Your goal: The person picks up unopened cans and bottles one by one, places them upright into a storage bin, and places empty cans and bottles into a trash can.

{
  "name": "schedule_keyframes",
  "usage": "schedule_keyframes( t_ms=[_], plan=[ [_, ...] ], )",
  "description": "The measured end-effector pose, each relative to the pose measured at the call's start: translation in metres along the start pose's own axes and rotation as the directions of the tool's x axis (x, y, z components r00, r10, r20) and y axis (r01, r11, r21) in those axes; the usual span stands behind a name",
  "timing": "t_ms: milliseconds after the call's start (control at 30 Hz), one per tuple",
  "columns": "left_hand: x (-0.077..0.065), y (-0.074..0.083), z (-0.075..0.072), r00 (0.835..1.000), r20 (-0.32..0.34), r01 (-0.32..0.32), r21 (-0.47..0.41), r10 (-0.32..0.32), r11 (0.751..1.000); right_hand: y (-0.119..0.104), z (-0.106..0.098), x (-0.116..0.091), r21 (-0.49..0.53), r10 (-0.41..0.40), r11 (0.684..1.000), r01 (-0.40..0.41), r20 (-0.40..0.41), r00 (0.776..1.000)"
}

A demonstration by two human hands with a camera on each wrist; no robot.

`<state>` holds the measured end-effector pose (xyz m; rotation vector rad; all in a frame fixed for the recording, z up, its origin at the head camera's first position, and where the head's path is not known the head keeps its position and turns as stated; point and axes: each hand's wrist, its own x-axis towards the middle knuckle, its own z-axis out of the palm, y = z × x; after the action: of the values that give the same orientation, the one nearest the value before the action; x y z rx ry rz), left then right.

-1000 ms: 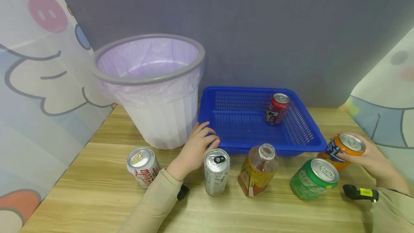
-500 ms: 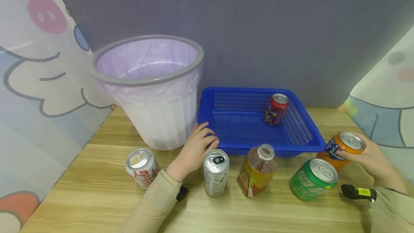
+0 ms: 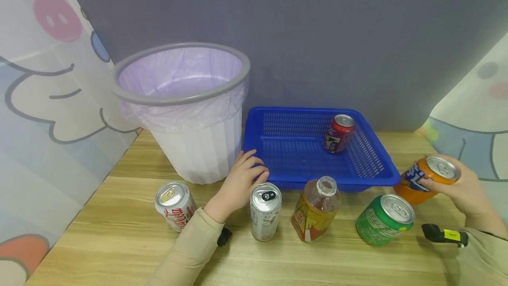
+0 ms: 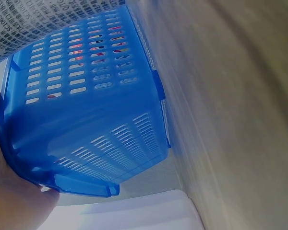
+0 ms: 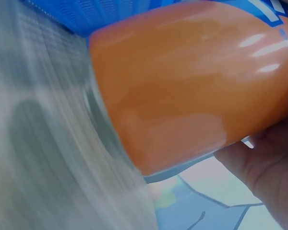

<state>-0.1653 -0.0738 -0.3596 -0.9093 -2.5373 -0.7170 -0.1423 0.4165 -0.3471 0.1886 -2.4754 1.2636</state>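
Note:
At the right, my right hand [image 3: 466, 186] grips an orange soda can [image 3: 416, 193] around its side, thumb in front. The can leans, its top toward the right; in the right wrist view its orange side [image 5: 173, 91] fills much of the picture, its base close over the table. My left hand [image 3: 238, 182] holds the front left corner of the blue plastic basket [image 3: 317, 184], fingers over the rim; the left wrist view shows the hand [image 4: 14, 191] at that rim. A red and purple can [image 3: 339, 133] stands inside the basket at the back right.
Before the basket stand a silver can [image 3: 266, 215], a clear bottle with a yellow label [image 3: 315, 211] and a green can [image 3: 382, 222]. A white cola can [image 3: 174, 206] is beside the left forearm. A lined white bin [image 3: 198, 144] stands left of the basket.
My right hand has moved a little to the right and up with the orange can, which leans more. The left hand and basket hold their place.

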Motion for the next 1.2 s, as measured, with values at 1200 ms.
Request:
schedule_keyframes(
  t_ms=[1200],
  plan=[
    [0.0, 0.001, 0.001, 1.0, -0.002, 0.003, 0.016, -0.003, 1.0, -0.048, -0.014, 0.033, -0.135, -0.106, 0.985, 0.103, -0.019, 0.994]
  ],
)
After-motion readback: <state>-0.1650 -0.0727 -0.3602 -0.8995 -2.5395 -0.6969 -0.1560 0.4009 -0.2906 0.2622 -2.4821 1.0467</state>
